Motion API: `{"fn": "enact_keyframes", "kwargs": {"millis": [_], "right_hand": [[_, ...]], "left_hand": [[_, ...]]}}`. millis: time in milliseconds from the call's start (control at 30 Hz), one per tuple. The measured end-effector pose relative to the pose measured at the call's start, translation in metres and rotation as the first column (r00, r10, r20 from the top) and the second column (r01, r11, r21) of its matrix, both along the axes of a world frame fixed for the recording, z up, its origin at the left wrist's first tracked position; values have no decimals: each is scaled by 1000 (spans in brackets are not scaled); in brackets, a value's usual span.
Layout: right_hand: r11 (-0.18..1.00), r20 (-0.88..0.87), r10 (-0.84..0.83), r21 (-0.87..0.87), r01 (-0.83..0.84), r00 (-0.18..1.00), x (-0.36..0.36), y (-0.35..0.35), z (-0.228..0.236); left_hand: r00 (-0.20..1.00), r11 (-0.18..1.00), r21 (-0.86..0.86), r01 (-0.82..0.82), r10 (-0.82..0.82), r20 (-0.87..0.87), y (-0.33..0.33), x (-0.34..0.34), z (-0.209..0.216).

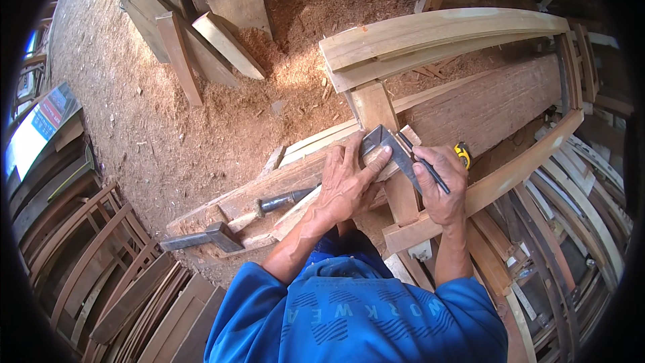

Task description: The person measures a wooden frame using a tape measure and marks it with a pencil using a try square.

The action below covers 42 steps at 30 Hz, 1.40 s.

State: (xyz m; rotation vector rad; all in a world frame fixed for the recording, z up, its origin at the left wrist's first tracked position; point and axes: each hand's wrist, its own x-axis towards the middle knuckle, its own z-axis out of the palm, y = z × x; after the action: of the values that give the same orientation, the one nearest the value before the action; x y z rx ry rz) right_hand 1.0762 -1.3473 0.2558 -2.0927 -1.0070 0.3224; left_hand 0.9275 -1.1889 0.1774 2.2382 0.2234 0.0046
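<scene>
My left hand presses a dark metal carpenter's square onto a narrow wooden piece, its thumb on the square near the corner. The fingers wrap over the far side of the wood. In my right hand is a slim black pencil, its tip end beside the square's blade. Under both hands runs a wooden frame with a crosspiece and a curved top rail. A thick plank lies beneath the frame.
A yellow tape measure rests right of my right hand. A hammer and a dark-handled chisel lie on the timber at left. Wood blocks stand on the shavings-covered floor. Curved slats are stacked at right, frames at left.
</scene>
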Motion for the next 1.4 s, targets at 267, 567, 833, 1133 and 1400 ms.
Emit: {"fn": "enact_keyframes", "kwargs": {"millis": [267,567,833,1133,1400], "right_hand": [[998,-16,-59,12,59,998,4,-5,4],[1000,-51,0,19,1,999,5,-3,-5],[993,-80,75,-82,-82,994,12,-6,14],[987,-99,77,-133,-90,992,15,-15,33],[998,-140,58,-16,-61,988,17,4,-2]], "left_hand": [[999,1000,16,-4,3,35,0,0,-2],[1000,1000,6,0,0,-13,1,2,4],[999,1000,-6,-20,20,41,0,1,-2],[999,999,-30,-32,32,12,-2,1,1],[999,999,-37,-3,2,-33,0,1,4]]}}
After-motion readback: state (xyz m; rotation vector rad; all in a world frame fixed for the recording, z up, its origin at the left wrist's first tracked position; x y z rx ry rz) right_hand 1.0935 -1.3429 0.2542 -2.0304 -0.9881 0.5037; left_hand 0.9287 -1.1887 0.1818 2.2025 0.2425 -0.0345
